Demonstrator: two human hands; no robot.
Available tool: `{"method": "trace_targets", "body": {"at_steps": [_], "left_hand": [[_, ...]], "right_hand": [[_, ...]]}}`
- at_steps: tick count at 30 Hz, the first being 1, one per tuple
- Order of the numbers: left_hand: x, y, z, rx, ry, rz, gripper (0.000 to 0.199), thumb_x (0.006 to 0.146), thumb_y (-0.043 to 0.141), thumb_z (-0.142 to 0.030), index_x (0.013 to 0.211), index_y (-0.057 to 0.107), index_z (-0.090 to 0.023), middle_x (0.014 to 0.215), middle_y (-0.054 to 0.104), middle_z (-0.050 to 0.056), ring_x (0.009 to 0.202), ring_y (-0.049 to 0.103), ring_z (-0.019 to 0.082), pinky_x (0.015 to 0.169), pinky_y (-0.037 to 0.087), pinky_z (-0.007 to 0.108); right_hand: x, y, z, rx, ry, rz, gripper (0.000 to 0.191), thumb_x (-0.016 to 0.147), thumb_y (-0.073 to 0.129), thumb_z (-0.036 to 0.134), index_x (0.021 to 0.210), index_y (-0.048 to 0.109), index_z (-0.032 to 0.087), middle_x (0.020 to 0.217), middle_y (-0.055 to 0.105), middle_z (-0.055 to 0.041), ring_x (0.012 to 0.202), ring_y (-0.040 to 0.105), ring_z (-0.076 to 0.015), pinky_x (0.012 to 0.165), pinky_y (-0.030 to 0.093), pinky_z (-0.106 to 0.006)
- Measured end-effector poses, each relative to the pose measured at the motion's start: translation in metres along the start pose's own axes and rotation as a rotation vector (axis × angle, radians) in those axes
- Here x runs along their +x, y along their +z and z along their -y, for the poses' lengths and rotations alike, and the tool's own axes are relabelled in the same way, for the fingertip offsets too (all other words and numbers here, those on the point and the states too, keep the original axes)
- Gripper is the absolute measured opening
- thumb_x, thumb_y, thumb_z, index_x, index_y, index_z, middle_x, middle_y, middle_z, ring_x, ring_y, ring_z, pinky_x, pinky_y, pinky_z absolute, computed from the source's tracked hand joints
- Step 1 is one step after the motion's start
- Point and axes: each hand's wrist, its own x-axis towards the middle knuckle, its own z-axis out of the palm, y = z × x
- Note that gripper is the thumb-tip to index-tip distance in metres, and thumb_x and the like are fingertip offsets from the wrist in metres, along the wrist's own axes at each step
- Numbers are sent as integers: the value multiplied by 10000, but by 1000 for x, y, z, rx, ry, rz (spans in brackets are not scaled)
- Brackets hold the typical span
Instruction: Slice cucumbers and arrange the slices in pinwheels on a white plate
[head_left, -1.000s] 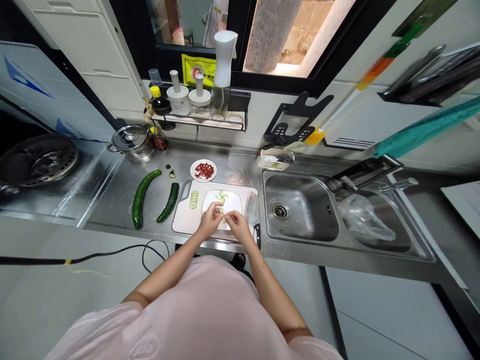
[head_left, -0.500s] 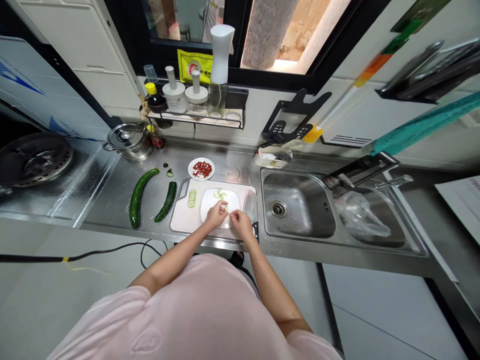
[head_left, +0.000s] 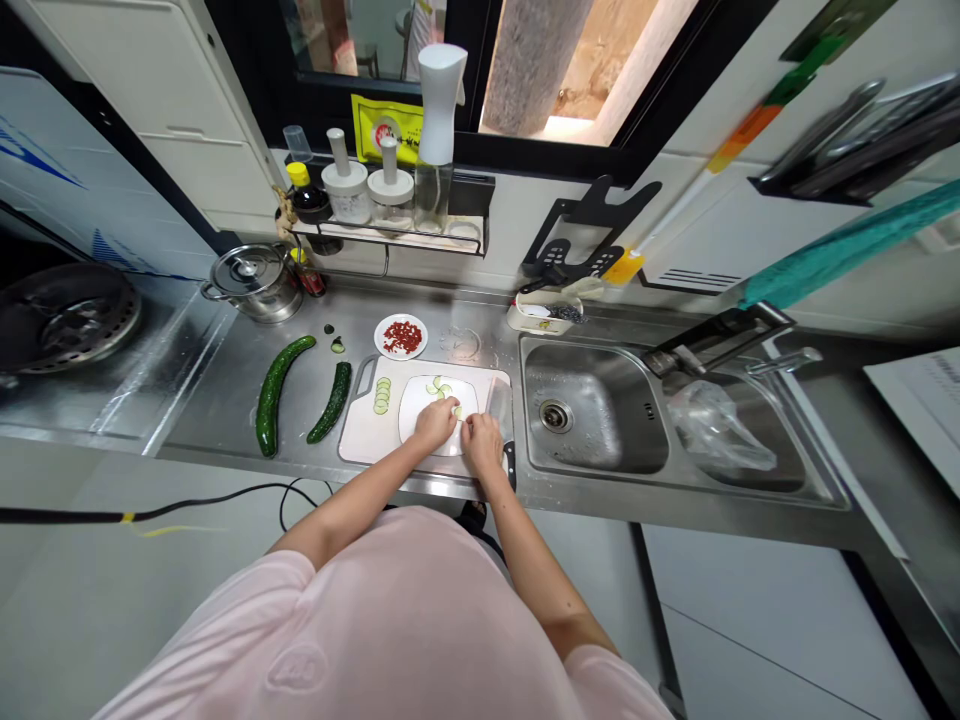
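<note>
Over the right part of a white square plate point(head_left: 409, 400), my left hand point(head_left: 436, 425) has its fingertips pinched at a pale cucumber slice point(head_left: 458, 412). Close beside it, my right hand point(head_left: 484, 445) is closed with curled fingers at the plate's right edge; whatever it holds is hidden. Several cucumber slices point(head_left: 439, 387) lie fanned out on the plate. Beneath is a white cutting board point(head_left: 363, 432), with an overlapping row of cucumber slices point(head_left: 382, 396) on its left. A knife point(head_left: 497, 398) lies along the board's right side, partly behind my right hand.
Two cucumbers, a long one point(head_left: 275, 395) and a shorter one point(head_left: 330, 402), lie left of the board. Behind it stands a plate of chopped red pieces point(head_left: 401, 337). A sink point(head_left: 600, 410) is at the right, a lidded pot point(head_left: 255, 283) at the back left.
My hands have shifted slightly on the plate. The left fingertips moved a little right, and the right hand turned and its fingers drew back from the left ones. The view shifted slightly.
</note>
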Motion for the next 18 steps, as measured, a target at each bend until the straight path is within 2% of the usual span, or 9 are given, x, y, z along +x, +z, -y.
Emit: {"method": "trace_targets", "body": {"at_steps": [3,7,12,18], "left_hand": [[-5,-1,1,58,8,2,284,877,496,-264,1142,594,-248,1043,623,46,986,557,175,832,429,269],[-8,0,2,84,-12,20,282,885,506,-339,1127,624,-257,1055,602,53,1004,549,182,829,426,267],[-5,2,2,45,-28,21,274,884,512,-341,1116,633,-262,1030,603,50,980,557,182,817,427,269],[1,3,1,13,-37,3,276,875,526,-322,1123,628,-258,1032,605,48,951,562,173,810,428,267]], "right_hand": [[-7,-2,1,4,-34,-32,200,919,450,263,945,627,174,895,549,-66,861,415,-190,728,263,-275],[-17,-6,2,-27,-84,11,237,928,436,262,996,657,212,855,527,-61,837,403,-192,703,256,-280],[-20,-7,6,-49,-40,70,272,935,428,273,1050,670,224,861,521,-76,827,404,-195,682,254,-288],[-14,-5,6,-46,-2,83,284,937,430,274,1089,666,229,874,525,-76,830,410,-188,688,259,-284]]}}
